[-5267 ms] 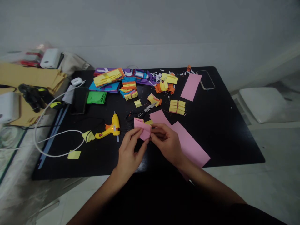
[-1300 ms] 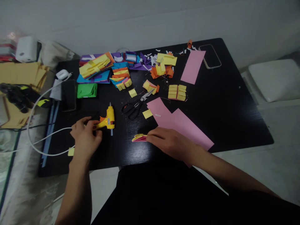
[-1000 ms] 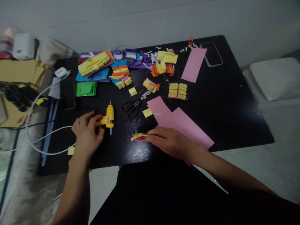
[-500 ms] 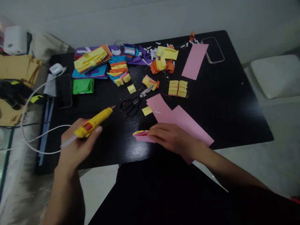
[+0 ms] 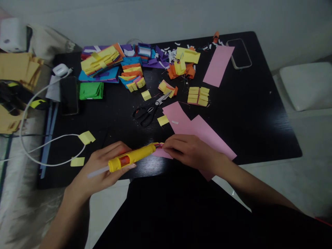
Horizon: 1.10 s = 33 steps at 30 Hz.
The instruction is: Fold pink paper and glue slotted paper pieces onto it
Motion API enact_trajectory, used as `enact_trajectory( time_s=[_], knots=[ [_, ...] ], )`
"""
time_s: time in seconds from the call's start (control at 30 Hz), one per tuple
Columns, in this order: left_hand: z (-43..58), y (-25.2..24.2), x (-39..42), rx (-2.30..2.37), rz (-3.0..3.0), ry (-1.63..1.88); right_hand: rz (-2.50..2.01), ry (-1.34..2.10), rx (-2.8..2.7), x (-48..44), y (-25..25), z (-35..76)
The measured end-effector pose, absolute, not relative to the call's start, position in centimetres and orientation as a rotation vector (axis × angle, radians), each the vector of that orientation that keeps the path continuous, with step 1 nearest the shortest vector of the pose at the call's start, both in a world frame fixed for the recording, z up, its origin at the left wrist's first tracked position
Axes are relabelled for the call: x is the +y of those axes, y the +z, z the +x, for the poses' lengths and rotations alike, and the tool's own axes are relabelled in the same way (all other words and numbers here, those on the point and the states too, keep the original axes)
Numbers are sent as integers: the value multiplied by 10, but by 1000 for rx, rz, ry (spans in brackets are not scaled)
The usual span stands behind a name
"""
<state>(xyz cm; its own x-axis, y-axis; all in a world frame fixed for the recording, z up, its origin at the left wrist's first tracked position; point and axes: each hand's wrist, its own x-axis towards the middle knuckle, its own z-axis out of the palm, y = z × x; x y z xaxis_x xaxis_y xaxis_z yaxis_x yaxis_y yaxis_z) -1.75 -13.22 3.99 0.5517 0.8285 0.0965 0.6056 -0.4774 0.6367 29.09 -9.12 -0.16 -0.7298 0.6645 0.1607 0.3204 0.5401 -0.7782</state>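
Observation:
My left hand (image 5: 103,167) is closed around a yellow glue gun (image 5: 136,157), a clear glue stick poking out of its back end. The gun's nozzle points right and meets the edge of a small folded piece of pink and yellow paper (image 5: 163,154). That folded paper is pinched in the fingers of my right hand (image 5: 185,150), which cover its right part. Beyond my right hand lie overlapping pink paper sheets (image 5: 202,128) with a small white strip on them. Scissors (image 5: 151,109) with black handles rest beside a yellow paper square (image 5: 163,120).
Stacks of coloured paper (image 5: 101,62) and paper scraps line the table's back edge. A green paper bundle (image 5: 91,90) sits near a dark phone (image 5: 69,95). A white cable (image 5: 52,164) loops at left by two yellow squares. A phone case (image 5: 240,53) lies back right.
My left hand has brought the glue gun rightward and down, its nozzle now at the folded paper. Two yellow squares at left have come into sight. My right hand has stayed in place.

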Motion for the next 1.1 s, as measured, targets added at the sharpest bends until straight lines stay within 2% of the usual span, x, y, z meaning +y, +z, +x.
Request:
enact_trajectory(
  time_s=[0.7,1.1],
  knots=[
    [-18,39,-131,1108,2393,565,-808,1089,-2290,-91,-4,294],
    [-35,44,-137,1204,2360,572,-775,990,-2273,-91,-5,293]
  ],
)
